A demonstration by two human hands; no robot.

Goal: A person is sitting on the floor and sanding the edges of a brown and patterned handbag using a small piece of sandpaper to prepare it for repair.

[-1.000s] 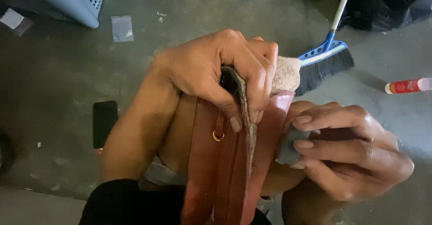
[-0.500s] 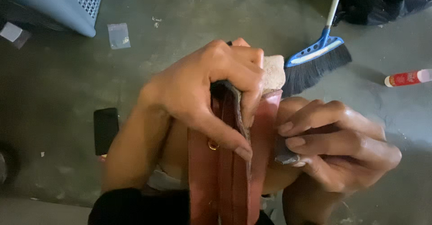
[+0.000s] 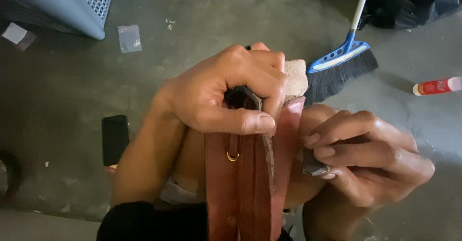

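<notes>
A brown leather bag (image 3: pixel 243 188) stands upright between my knees, with a small brass ring (image 3: pixel 232 157) on its side and a pale suede edge (image 3: pixel 294 79) at its top. My left hand (image 3: pixel 226 91) is clenched around the top of the bag, thumb laid across the front. My right hand (image 3: pixel 365 159) sits just right of the bag's edge and pinches a small grey flat piece (image 3: pixel 314 166) between its fingers.
The floor is grey concrete. A blue hand broom (image 3: pixel 341 63) lies behind the bag. A red and white glue stick (image 3: pixel 435 86) lies at the right. A black phone (image 3: pixel 115 139) lies at the left, a small clear bag (image 3: pixel 129 38) and a blue-grey basket (image 3: pixel 79 5) farther back.
My left hand has curled tighter over the bag's top, with the thumb now lying across the front. My right hand has stayed beside the bag's right edge.
</notes>
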